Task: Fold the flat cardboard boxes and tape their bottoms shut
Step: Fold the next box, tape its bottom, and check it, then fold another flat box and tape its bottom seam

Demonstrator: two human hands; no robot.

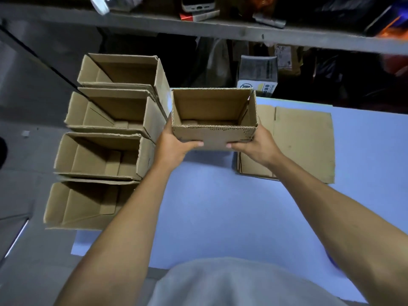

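Both hands are gripping an open-topped, rectangular corrugated brown cardboard box (214,120) above the pale blue table (209,206): left hand (174,144) and right hand (258,144) curling under its near wall, arms outstretched

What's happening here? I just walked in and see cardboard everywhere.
A person is holding an opened-up cardboard box with both hands, the left hand and the right hand gripping its near side above the pale blue table. Four formed boxes sit in a row to the left, open sides up. A stack of flat cardboard lies on the table to the right.
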